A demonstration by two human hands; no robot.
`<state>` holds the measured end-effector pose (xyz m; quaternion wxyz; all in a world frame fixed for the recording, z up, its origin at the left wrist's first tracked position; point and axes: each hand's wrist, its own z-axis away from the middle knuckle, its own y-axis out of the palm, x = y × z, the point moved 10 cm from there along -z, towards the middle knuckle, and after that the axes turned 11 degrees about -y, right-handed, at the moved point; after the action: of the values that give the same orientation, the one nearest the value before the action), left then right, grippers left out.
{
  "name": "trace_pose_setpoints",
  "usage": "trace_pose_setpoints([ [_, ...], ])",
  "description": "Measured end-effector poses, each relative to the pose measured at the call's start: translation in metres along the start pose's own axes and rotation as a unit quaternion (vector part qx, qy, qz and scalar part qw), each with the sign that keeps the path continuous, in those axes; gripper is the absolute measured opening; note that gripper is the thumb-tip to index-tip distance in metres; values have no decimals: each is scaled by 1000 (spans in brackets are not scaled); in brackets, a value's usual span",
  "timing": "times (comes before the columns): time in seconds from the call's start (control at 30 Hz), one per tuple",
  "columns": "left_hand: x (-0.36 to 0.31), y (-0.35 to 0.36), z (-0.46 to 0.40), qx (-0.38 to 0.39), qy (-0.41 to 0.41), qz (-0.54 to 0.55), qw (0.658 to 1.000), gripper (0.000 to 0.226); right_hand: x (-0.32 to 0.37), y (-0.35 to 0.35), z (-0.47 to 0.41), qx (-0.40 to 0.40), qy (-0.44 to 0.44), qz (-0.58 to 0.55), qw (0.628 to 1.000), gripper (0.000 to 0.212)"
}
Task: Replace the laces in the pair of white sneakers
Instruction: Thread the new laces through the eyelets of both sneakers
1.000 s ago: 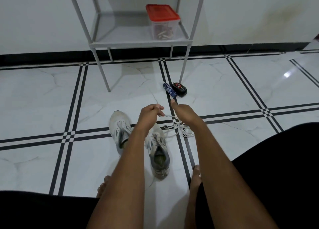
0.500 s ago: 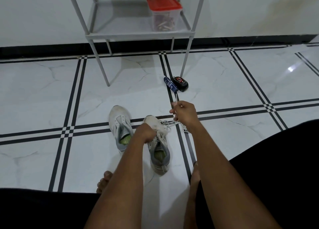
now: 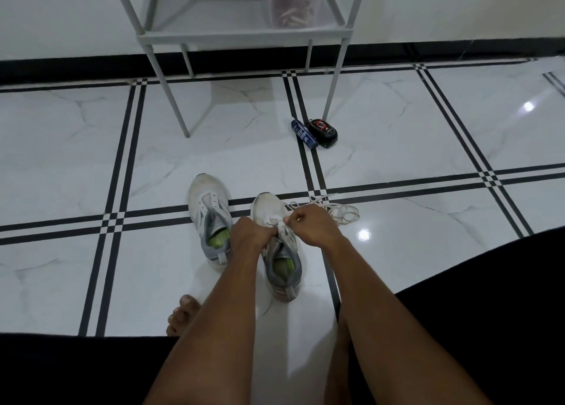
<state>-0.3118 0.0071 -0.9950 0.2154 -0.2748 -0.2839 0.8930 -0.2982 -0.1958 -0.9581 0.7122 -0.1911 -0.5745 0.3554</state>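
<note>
both hands on right sneaker [image 3: 276, 221]: left hand [image 3: 249, 235] curled gripping its tongue area, right hand [image 3: 308, 226] pinching lace [image 3: 333, 210] there

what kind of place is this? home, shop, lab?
Likely a room in a home: glossy marble-look tile floor with black stripes, a grey metal shelf rack against the wall holding a red-lidded plastic container, and worn white sneakers on the floor.

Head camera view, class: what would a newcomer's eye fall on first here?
Two bare forearms reach to the right sneaker at floor centre, where the left hand and right hand pinch its lace. Loose white laces lie just right of it; the left sneaker sits alongside. A red-lidded container stands on the grey shelf behind.
</note>
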Motion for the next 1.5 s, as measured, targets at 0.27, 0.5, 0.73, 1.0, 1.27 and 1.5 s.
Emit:
trace_pose_setpoints([
  [0.27,-2,9,-4,80,-52,27,995,46,8,17,7,13,-19,-5,1000,13],
  [0.5,-10,13,-16,141,-56,29,988,46,10,25,8,9,-43,76,996,18],
  [0.73,-10,21,-16,184,-37,51,981,48,13,20,6,-7,-61,73,995,15],
  [1.0,-7,24,-13,208,-29,76,975,40,8,29,0,9,-47,84,995,30],
  [1.27,-4,20,-11,166,-25,144,975,38,-6,40,1,-7,4,-3,1000,21],
  [1.5,10,20,-6,107,-44,227,967,38,-3,43,1,14,4,-25,1000,20],
])
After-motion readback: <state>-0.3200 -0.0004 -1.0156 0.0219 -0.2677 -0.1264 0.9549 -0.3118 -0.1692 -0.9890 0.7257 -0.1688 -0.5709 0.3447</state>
